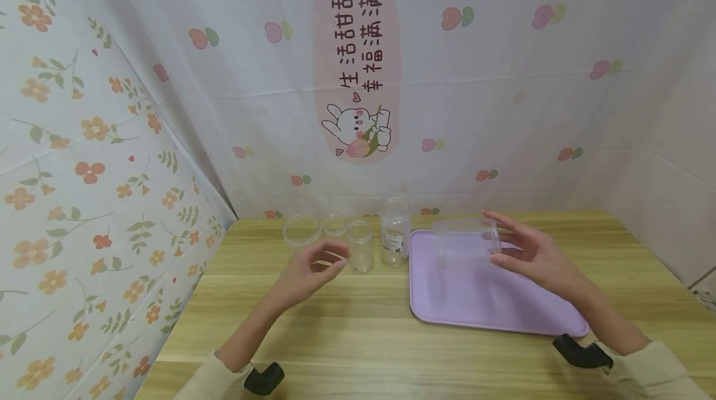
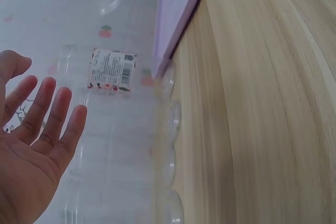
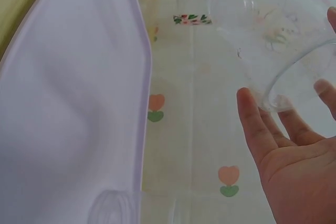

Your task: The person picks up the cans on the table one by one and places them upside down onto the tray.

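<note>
Clear plastic tub is right of centre in the head view, tipped on its side over the upper left part of the purple tray; gap below it hard to judge. R hand has its fingers & thumb curled round the tub's near end, pinching it. L hand, left of centre, holds nothing, fingers loosely bent; it's nearest the slim clear jar, can't tell if touching. Wide clear jar, small clear jar & labelled clear bottle are also along the worktop.

Handling: tub prob. v. light, thin-walled, a bit springy; smooth sides may slip, hard squeeze could dent. Best hold, I'd say: thumb vs. fingers at the stiffer rim, light pressure.

Views: L wrist cam shows the bottle's label w/ barcode & small print, much tinier in head view. R wrist cam shows the tub's rounded edge against the fingers, plus a clear ribbed item at bottom edge, which I can't pick out in head view.
</note>
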`<control>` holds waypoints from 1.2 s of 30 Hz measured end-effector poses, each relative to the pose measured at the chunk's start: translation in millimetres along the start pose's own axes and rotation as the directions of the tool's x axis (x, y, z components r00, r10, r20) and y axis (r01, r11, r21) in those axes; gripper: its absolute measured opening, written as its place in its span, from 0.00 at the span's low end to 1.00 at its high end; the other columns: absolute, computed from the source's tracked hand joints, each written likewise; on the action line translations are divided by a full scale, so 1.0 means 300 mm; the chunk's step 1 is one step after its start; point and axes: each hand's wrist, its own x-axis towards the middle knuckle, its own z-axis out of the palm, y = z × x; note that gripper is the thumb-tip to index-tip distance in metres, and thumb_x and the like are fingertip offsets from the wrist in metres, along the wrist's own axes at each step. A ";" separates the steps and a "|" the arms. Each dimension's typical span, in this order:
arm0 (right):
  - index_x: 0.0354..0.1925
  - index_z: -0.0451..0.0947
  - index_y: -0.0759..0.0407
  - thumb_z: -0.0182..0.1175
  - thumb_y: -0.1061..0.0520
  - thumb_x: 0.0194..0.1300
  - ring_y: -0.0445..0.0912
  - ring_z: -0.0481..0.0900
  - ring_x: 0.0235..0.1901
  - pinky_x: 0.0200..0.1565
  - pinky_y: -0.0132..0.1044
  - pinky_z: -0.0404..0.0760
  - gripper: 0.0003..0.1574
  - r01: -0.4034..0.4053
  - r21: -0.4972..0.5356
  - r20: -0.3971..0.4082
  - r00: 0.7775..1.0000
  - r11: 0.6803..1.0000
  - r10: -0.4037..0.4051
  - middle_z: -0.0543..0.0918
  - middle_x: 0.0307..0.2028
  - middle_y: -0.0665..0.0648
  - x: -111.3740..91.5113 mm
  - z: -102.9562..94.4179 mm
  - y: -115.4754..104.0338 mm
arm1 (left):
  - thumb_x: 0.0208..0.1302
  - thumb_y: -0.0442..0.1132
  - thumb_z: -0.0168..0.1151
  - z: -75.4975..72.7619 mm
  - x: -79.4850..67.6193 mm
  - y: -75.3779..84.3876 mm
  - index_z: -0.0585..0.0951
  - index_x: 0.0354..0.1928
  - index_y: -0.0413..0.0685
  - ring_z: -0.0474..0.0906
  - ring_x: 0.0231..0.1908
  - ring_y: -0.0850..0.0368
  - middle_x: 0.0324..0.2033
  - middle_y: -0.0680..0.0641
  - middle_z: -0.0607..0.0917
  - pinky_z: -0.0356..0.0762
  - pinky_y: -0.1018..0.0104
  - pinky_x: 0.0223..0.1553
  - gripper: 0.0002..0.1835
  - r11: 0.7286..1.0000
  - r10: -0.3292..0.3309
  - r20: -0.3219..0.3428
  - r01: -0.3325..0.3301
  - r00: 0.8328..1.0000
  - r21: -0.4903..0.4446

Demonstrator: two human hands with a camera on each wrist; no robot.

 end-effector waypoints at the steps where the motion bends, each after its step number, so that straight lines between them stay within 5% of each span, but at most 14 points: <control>1: 0.76 0.56 0.69 0.60 0.82 0.61 0.47 0.76 0.61 0.53 0.38 0.82 0.48 0.001 -0.002 0.003 1.000 1.000 -0.001 0.64 0.74 0.58 -0.002 -0.003 -0.002 | 0.71 0.33 0.65 -0.005 -0.002 -0.001 0.80 0.55 0.40 0.83 0.47 0.40 0.49 0.40 0.84 0.84 0.50 0.47 0.13 1.000 0.003 -0.003 -0.003 1.000 0.006; 12: 0.76 0.57 0.68 0.62 0.79 0.62 0.47 0.75 0.61 0.55 0.34 0.79 0.48 -0.028 -0.129 -0.002 1.000 0.991 0.028 0.63 0.74 0.57 -0.014 -0.029 -0.019 | 0.69 0.30 0.65 -0.051 -0.010 -0.005 0.81 0.56 0.44 0.84 0.46 0.41 0.48 0.40 0.84 0.85 0.54 0.46 0.15 0.996 0.074 -0.040 -0.071 0.996 0.060; 26: 0.76 0.62 0.54 0.69 0.71 0.62 0.44 0.75 0.61 0.56 0.30 0.77 0.49 -0.120 -0.302 -0.041 0.993 0.946 0.112 0.68 0.71 0.52 -0.036 -0.052 -0.036 | 0.68 0.29 0.67 -0.088 -0.024 -0.001 0.81 0.54 0.42 0.84 0.47 0.44 0.48 0.48 0.85 0.85 0.52 0.44 0.14 0.989 0.105 -0.099 -0.093 0.990 0.118; 36: 0.74 0.66 0.55 0.74 0.68 0.58 0.45 0.77 0.57 0.51 0.33 0.81 0.49 -0.075 -0.394 0.041 0.994 0.916 0.099 0.70 0.68 0.56 -0.064 -0.086 -0.036 | 0.68 0.28 0.66 -0.129 -0.030 0.004 0.81 0.55 0.41 0.83 0.48 0.46 0.48 0.44 0.85 0.85 0.52 0.45 0.15 0.984 0.111 -0.108 -0.094 0.988 0.149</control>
